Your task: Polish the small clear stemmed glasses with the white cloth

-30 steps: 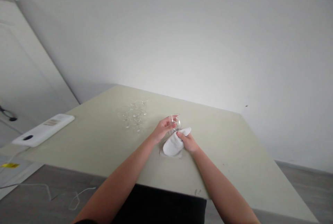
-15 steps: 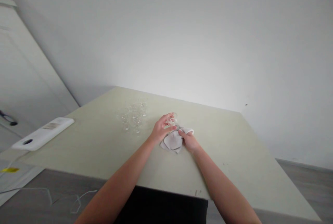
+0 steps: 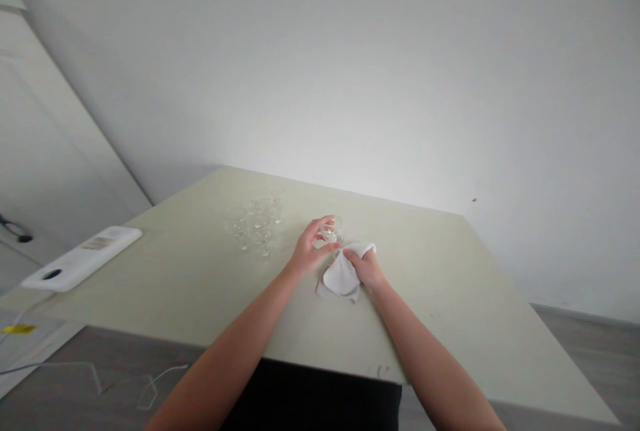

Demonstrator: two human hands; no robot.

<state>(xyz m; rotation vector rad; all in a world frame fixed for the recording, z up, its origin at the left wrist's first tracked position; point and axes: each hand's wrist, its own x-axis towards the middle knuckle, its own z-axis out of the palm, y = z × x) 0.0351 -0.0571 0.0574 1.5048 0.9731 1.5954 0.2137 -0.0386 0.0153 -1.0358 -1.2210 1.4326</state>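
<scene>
My left hand (image 3: 311,244) is closed around the bowl of a clear stemmed glass (image 3: 333,227), fingers on its far left side and thumb on the near side. Just to the right, my right hand (image 3: 367,267) grips a white cloth (image 3: 341,276) between thumb and fingers. One end of the cloth hangs toward the tabletop, and its upper edge lies close against the lower part of the glass. Whether the cloth wraps the stem is hard to make out. Left of my hands stands a group of several clear stemmed glasses (image 3: 261,223).
The pale table (image 3: 210,297) reaches back to a grey-white wall. At its left edge lies a white power strip (image 3: 83,259) with a cable running down. A white cabinet (image 3: 55,131) stands on the left.
My right hand and the cloth have shifted slightly right and away from the glass, so more of the glass's lower part shows. My left hand stays nearly in place.
</scene>
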